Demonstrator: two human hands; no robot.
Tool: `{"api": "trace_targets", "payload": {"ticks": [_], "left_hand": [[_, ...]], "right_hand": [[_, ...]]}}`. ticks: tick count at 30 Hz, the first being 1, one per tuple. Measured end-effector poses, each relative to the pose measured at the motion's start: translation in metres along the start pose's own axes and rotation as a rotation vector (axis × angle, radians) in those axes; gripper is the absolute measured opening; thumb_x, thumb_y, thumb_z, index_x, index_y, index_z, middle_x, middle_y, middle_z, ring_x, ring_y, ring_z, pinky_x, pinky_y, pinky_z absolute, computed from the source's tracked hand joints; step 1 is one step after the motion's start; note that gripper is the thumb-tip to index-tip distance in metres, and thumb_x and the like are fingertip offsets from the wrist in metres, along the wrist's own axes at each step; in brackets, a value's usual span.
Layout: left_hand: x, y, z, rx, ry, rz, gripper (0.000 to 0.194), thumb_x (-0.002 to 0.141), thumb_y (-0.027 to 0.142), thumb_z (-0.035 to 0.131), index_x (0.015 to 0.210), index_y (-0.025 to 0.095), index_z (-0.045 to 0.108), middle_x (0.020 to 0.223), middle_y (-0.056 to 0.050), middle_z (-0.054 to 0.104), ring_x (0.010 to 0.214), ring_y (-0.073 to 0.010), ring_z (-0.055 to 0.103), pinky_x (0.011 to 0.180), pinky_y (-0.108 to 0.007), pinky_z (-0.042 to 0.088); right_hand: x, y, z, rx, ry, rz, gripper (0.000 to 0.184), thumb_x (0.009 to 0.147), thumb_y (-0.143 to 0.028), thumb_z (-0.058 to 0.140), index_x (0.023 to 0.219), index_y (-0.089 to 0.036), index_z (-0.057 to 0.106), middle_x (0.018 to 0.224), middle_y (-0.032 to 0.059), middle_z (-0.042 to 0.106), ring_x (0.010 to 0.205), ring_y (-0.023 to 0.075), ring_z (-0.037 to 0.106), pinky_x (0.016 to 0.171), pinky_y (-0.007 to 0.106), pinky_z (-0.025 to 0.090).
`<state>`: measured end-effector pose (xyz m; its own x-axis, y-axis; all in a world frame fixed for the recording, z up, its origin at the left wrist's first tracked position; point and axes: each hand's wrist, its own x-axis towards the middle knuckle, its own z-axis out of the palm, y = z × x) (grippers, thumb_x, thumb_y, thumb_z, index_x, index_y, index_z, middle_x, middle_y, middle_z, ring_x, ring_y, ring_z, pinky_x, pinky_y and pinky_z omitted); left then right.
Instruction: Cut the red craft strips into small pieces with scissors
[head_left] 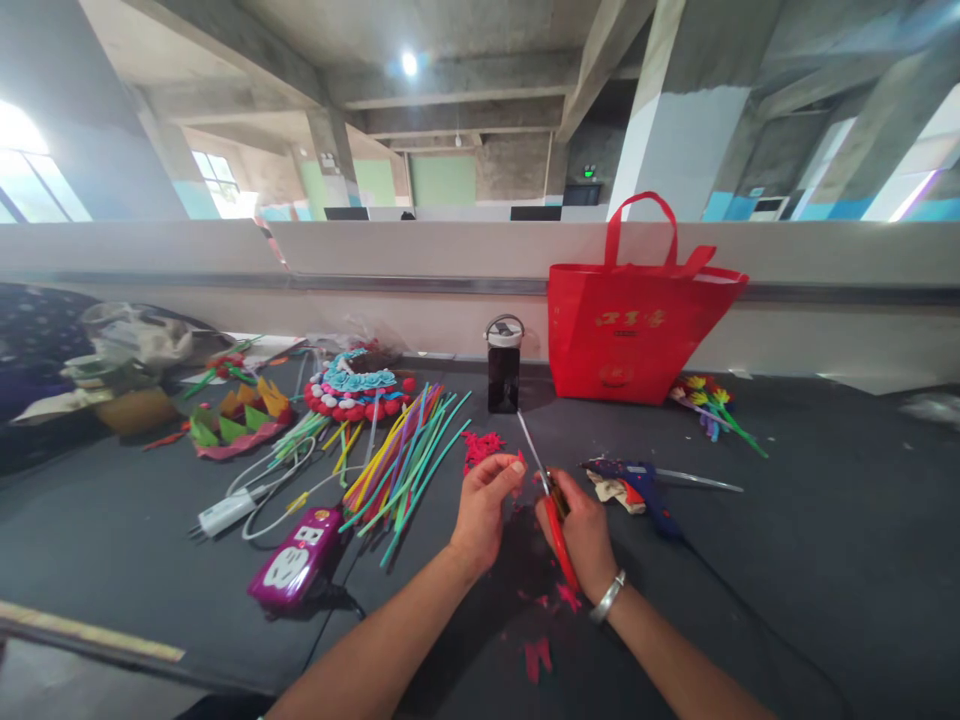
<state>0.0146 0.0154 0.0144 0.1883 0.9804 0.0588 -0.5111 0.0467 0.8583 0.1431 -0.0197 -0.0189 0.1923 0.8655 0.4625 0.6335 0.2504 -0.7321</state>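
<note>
My left hand point(482, 505) is closed in a pinch on a small red piece point(520, 457), mostly hidden by the fingertips. My right hand point(581, 530) grips red-handled scissors point(556, 525), their blades pointing up and away, close to the left fingertips. Behind the left hand lies a pile of small pinkish-red cut pieces point(484, 448). Red scraps point(568, 597) are scattered under and in front of the right hand, and a larger red scrap point(537, 658) lies nearer to me.
Colourful pipe cleaners point(409, 455), a purple power socket point(298, 560) and a white charger point(227, 513) lie on the left. A blue glue gun point(649, 485) rests at right, its cord trailing forward. Behind stand a dark bottle point(504, 375) and a red bag point(637, 335).
</note>
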Motion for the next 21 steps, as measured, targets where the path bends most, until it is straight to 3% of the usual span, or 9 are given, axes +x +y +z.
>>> {"api": "trace_targets", "payload": {"ticks": [5,10,13,16,21], "left_hand": [[0.0011,0.0009,0.0003,0.088,0.045,0.003,0.016,0.065,0.030,0.077,0.069,0.016,0.068,0.065,0.001,0.058,0.060,-0.0087,0.045,0.063,-0.023,0.036],[0.0008,-0.0002,0.0004,0.393,0.071,0.125,0.010,0.068,0.026,0.072,0.068,0.017,0.068,0.065,0.000,0.062,0.061,-0.0119,0.050,0.062,-0.025,0.037],[0.0002,-0.0010,0.0003,0.631,0.036,0.241,0.005,0.067,0.020,0.068,0.062,0.018,0.067,0.059,0.000,0.059,0.058,-0.0128,0.048,0.059,-0.025,0.035],[-0.0013,-0.0026,0.0007,0.731,-0.036,0.329,0.010,0.065,0.016,0.068,0.056,0.019,0.065,0.055,0.000,0.056,0.055,-0.0125,0.046,0.057,-0.026,0.032],[-0.0029,-0.0052,0.0006,0.767,-0.100,0.306,0.010,0.064,0.014,0.065,0.056,0.019,0.064,0.053,0.000,0.056,0.051,-0.0119,0.044,0.053,-0.025,0.027]], "right_hand": [[0.0045,-0.0023,-0.0052,0.123,0.060,0.018,0.027,0.086,-0.034,0.052,0.106,-0.018,0.062,0.096,0.0066,0.071,0.081,0.0194,0.067,0.075,0.030,0.053],[0.0032,-0.0089,-0.0075,0.241,0.054,0.091,0.032,0.085,-0.040,0.058,0.108,-0.019,0.060,0.081,0.0024,0.067,0.065,0.0160,0.061,0.064,0.028,0.051],[0.0032,-0.0070,-0.0075,0.261,0.066,0.081,0.037,0.085,-0.041,0.060,0.115,-0.019,0.057,0.080,0.0009,0.064,0.066,0.0155,0.060,0.065,0.027,0.051],[0.0051,-0.0032,-0.0079,0.244,0.088,0.060,0.035,0.085,-0.036,0.059,0.116,-0.020,0.056,0.083,0.0010,0.064,0.069,0.0152,0.061,0.066,0.027,0.051],[0.0068,-0.0031,-0.0082,0.214,0.076,0.028,0.027,0.086,-0.030,0.054,0.111,-0.020,0.057,0.081,0.0007,0.064,0.069,0.0151,0.061,0.066,0.027,0.051]]}}
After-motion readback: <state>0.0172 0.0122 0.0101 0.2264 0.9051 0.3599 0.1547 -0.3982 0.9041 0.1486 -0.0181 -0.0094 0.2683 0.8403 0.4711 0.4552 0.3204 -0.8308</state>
